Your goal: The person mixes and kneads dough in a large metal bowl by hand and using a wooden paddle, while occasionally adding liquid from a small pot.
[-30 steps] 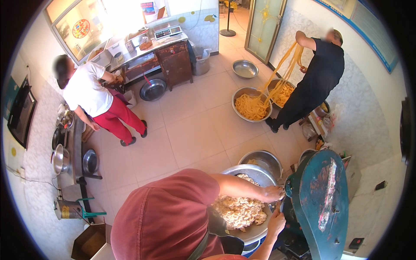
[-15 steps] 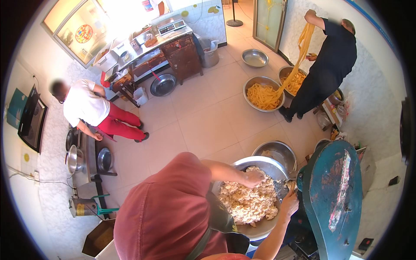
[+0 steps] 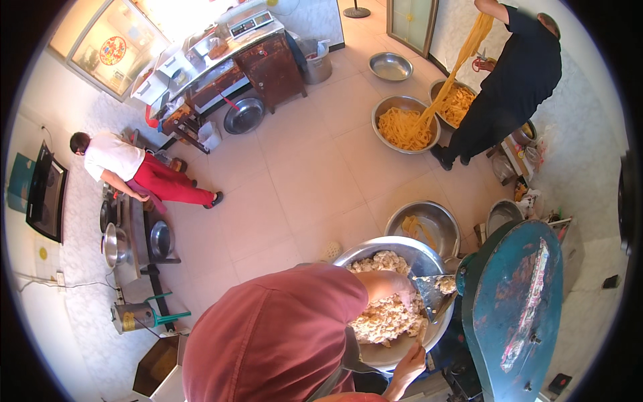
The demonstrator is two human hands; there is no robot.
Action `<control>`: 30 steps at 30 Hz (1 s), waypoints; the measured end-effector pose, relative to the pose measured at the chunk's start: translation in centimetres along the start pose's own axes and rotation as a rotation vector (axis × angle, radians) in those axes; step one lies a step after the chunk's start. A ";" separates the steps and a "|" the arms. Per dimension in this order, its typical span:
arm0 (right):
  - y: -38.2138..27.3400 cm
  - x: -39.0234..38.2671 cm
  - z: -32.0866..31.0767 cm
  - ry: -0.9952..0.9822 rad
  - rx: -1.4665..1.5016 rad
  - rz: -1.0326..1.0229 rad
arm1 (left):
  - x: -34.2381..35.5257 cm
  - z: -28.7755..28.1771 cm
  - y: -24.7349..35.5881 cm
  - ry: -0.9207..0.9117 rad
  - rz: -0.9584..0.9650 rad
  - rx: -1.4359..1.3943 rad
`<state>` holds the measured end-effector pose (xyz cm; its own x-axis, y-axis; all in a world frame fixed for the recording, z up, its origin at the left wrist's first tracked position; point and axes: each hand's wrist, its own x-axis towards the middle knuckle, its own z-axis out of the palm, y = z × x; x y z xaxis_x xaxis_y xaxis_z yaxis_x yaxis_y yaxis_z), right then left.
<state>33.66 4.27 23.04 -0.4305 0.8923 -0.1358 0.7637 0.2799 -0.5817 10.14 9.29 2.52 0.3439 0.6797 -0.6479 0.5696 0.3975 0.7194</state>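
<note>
A large metal basin in front of me holds pale, crumbly dough. My left hand is down in the dough beside a flat metal plate; its fingers are partly hidden. Some crumbs lie on that plate, close to the teal machine. At the basin's near right rim, my right hand is closed around a thin, wooden-looking handle, whose far end I cannot make out. A red-brown sleeve covers my left upper arm.
Another metal basin with a few yellow strips stands just beyond. Farther off, a person in black lifts long yellow strips over a basin of them, holding red-handled scissors. At left, a person in white and red stands by a low counter.
My left hand has moved nearer to me within the dough. My right hand has come away from the machine's side toward me. The person at left has turned toward the wall.
</note>
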 end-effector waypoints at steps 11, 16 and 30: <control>1.1 0.4 -2.1 0.041 0.074 0.097 | -6.9 -0.3 4.3 -0.333 -0.007 0.467; 4.0 -4.0 -1.7 0.118 0.207 0.168 | -11.2 -1.0 6.5 -0.336 0.104 0.686; 7.1 -10.2 0.1 0.103 0.279 0.363 | 2.3 4.8 11.8 -0.151 0.301 0.806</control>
<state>43.38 -2.88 20.22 -0.0986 0.9494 -0.2981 0.6915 -0.1501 -0.7066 21.26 12.61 8.27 0.6271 0.5742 -0.5263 0.7738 -0.3813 0.5059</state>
